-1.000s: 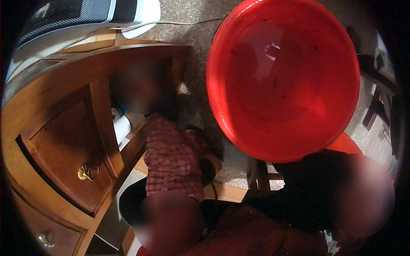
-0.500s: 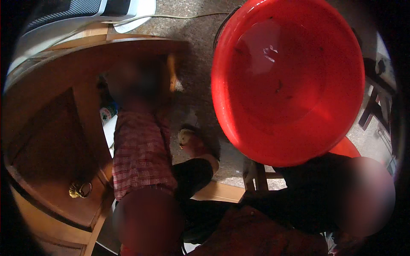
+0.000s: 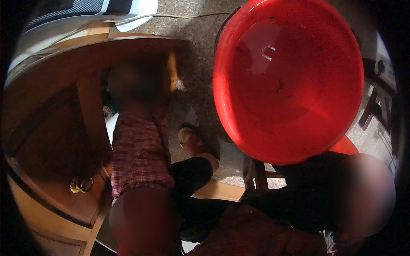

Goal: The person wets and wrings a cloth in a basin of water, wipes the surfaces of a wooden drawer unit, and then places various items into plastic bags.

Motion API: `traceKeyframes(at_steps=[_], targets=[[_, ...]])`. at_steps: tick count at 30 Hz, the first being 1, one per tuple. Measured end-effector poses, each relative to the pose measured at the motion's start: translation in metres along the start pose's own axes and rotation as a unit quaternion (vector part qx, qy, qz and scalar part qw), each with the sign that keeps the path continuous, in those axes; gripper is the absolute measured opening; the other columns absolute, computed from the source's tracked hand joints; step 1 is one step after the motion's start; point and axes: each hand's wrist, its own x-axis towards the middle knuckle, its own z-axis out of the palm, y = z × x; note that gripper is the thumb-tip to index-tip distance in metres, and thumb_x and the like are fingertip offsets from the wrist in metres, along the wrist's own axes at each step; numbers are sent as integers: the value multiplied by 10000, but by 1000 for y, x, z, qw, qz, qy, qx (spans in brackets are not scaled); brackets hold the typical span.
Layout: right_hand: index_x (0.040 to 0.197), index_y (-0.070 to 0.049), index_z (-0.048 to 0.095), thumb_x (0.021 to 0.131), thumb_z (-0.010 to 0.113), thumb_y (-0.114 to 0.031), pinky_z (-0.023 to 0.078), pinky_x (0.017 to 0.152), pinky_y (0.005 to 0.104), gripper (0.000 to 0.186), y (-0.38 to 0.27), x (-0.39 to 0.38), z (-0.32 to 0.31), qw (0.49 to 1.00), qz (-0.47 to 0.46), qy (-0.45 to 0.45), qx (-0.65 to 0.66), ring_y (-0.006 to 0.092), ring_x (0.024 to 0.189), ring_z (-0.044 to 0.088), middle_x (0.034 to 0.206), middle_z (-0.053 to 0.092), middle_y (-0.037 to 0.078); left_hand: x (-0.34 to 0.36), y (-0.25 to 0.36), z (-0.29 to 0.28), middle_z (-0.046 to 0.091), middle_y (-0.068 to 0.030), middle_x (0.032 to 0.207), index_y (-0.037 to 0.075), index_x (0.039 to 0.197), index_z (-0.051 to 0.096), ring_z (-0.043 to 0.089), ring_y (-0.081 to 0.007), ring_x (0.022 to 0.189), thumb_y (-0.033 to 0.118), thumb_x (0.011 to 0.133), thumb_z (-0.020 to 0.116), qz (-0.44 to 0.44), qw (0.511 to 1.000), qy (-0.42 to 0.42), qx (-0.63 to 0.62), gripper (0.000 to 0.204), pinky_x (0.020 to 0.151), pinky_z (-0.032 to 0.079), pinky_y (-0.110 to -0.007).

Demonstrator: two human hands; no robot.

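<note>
My left arm, in a red plaid sleeve (image 3: 141, 149), reaches forward into the dark opening beside a brown wooden door (image 3: 51, 141). A blur covers my left hand (image 3: 139, 87), so its fingers and anything in them are hidden. Close to that wrist, a thing with a green label (image 3: 110, 112) shows in part behind the door's edge. The door carries a brass ring pull (image 3: 81, 185). A pale blurred patch at the lower right hides what may be my right hand; its fingers cannot be made out.
A large red basin (image 3: 220, 94) holds water with small dark specks. Under it is a dark wooden stand (image 3: 256, 175). A cable (image 3: 188, 16) runs across the floor from a grey-and-white mesh-fronted object (image 3: 64, 15). My foot in a slipper (image 3: 188, 136) rests between basin and cabinet.
My left sleeve has shifted slightly to the left. The door edge covers more of the green-labelled thing. The glint on the basin's water has changed shape.
</note>
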Motion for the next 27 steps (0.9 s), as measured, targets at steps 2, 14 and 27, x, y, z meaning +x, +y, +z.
traceKeyframes(at_steps=[2, 14, 27], targets=[[1322, -30, 482, 1018, 496, -281, 486, 954, 481, 395, 0, 0, 2, 1000, 3, 11, 0, 386, 1135, 589, 1237, 604, 214, -16, 18, -3, 690, -77, 915, 37, 1004, 692, 637, -253, 726, 280, 926, 592, 31, 999, -35, -23, 274, 676, 540, -401], [1095, -66, 584, 982, 574, -346, 563, 837, 409, 302, -12, 10, 13, 996, 63, 66, -12, 344, 974, 675, 1004, 721, 174, 6, 25, 21, 691, -75, 924, 38, 1010, 692, 635, -255, 737, 272, 929, 588, -99, 995, -13, 5, 268, 696, 536, -404], [1072, -45, 586, 983, 563, -351, 575, 765, 385, 320, -3, 6, 19, 994, 30, 104, 36, 329, 910, 687, 962, 721, 177, 19, -11, 23, 695, -93, 956, 34, 1027, 694, 641, -274, 784, 265, 925, 589, -76, 996, -38, 9, 274, 738, 527, -408]])
